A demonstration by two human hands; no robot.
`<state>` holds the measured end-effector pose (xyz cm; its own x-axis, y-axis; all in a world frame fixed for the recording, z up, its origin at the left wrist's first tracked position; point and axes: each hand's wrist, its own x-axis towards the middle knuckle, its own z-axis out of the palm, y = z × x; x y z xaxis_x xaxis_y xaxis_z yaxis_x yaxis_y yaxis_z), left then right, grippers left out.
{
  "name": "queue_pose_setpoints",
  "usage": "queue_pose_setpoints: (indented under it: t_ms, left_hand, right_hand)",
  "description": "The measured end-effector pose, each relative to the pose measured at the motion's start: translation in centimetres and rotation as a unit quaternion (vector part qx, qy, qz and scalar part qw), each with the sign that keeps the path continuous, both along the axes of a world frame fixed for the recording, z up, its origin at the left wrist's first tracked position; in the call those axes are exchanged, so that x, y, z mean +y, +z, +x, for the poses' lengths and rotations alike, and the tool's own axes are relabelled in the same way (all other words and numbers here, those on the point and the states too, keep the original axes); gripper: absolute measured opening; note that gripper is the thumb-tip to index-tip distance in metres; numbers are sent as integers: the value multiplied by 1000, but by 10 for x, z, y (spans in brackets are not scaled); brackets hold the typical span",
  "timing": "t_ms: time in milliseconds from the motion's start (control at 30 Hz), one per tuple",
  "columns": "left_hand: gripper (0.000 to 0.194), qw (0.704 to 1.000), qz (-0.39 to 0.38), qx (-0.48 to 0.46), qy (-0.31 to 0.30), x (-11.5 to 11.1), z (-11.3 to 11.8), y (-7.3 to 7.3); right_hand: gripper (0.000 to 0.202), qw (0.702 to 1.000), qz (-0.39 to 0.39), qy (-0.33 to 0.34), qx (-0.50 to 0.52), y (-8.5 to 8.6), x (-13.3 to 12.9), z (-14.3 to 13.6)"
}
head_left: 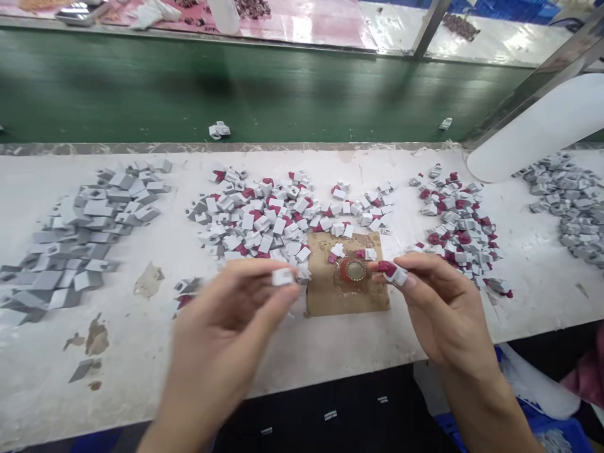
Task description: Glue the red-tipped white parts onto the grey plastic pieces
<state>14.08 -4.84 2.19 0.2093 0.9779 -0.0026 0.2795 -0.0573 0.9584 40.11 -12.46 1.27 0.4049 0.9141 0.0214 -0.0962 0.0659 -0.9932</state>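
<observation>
My left hand [221,333], slightly blurred, pinches a small light grey block [282,277] between thumb and index finger. Between the fingertips of my right hand [446,308] is a grey plastic piece with a magenta part [395,273]. Both pieces are held above the table, apart from each other. A square of brown cardboard [344,303] lies between my hands. On it sit a round, metal-rimmed disc [355,270] in a wet patch and a few grey and magenta pieces [336,250].
Grey blocks [101,211] are heaped at the left. Grey-and-magenta pieces form a middle pile [267,217] and a right pile [460,220]; plain grey pieces [578,207] lie far right. Behind runs a green belt [306,91]. A white tube [538,129] slants at the right.
</observation>
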Motion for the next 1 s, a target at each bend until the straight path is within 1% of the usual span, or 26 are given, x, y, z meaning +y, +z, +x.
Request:
queue_pose_setpoints:
  t_ms: [33, 100, 167, 233, 333, 533, 633, 767, 900, 1000]
  left_hand:
    - [15, 998, -28, -50, -26, -3, 20, 6]
    - [9, 984, -86, -142, -72, -5, 48, 11]
    - [9, 968, -123, -197, -98, -4, 64, 11]
    - [10, 959, -139, -219, -115, -2, 71, 8]
    - [10, 953, -143, -232, -132, -1, 75, 5]
    - [10, 941, -166, -253, -151, 3, 77, 6]
    - [11, 944, -163, -241, -153, 4, 77, 2]
    - [12, 954, -144, -212, -155, 6, 76, -2]
    - [17, 958, -113, -209, -159, 11, 75, 2]
    - [18, 955, -115, -210, -173, 15, 74, 9]
  right_hand:
    - [8, 1000, -1, 5, 30, -1, 1, -1]
    - [8, 997, -6, 18, 69, -1, 2, -2]
    - [9, 996, -16, 25, 83, -2, 1, -2]
    - [9, 996, -24, 23, 84, -3, 0, -1]
    - [9, 996, -31, 18, 83, -3, -3, 1]
    - [9, 997, -25, 14, 78, -6, -3, 2]
    - [8, 998, -15, 30, 55, -6, -3, 2]
    - [15, 998, -11, 54, -13, -4, -1, 3]
    - [16, 997, -6, 71, -14, -1, 3, 4]
    - [19, 997, 9, 80, -10, 3, 6, 5]
